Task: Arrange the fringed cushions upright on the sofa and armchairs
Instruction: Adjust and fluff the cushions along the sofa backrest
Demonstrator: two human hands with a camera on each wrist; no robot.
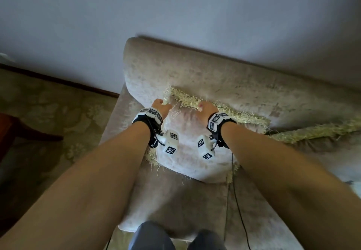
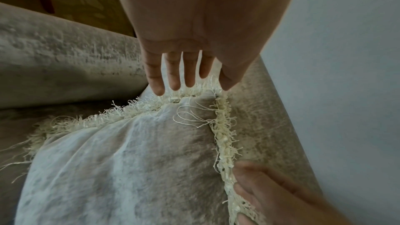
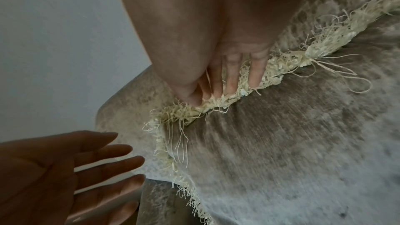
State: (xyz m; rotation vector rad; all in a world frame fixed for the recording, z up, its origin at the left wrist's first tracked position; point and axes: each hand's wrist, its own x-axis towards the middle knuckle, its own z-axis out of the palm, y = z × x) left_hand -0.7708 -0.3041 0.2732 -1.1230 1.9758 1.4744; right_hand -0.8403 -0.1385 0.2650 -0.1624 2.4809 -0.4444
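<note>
The fringed cushion (image 1: 187, 146) is leaning against the sofa (image 1: 214, 77) backrest, standing on the seat in the corner by the armrest, directly under both hands. The left hand (image 1: 161, 108) is reaching to the cushion's upper left corner; in the left wrist view its fingers (image 2: 188, 73) are lying straight and slightly spread, tips touching the cream fringe (image 2: 225, 136), gripping nothing. The right hand (image 1: 207, 110) is resting on the top edge just beside it, fingers extended and pressing into the fringe, relaxed rather than clenched. A second fringed cushion (image 1: 322, 130) is lying beyond the right hand. The wrist bands (image 1: 216, 121) are carrying black-and-white square markers, with no readable writing.
</note>
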